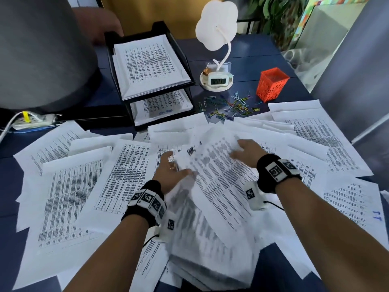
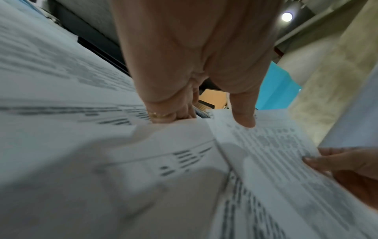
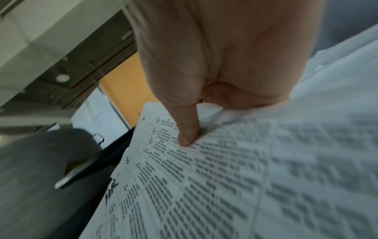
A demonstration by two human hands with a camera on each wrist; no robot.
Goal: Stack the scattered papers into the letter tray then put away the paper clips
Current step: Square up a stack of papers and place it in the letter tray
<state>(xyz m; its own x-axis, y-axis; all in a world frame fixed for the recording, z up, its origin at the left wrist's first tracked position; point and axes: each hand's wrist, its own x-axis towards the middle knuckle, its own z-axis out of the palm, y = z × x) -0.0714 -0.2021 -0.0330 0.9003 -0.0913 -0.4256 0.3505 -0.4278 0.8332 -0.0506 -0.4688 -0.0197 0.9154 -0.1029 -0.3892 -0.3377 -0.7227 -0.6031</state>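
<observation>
Left hand (image 1: 171, 167) pinches my blurred paper sheaf (image 1: 212, 186) | right hand (image 1: 245, 151) grips its far edge | paper clips (image 1: 229, 106) loose on table (image 1: 242, 60) beside letter tray (image 1: 183, 60)

I see a dark blue table (image 1: 248, 53), near half buried under loose papers (image 1: 69, 186). At the back left stands a black letter tray (image 1: 117, 66); right of it a white lamp (image 1: 216, 80), then a red cup (image 1: 271, 84). Paper clips (image 1: 231, 106) lie scattered just before those two.
</observation>
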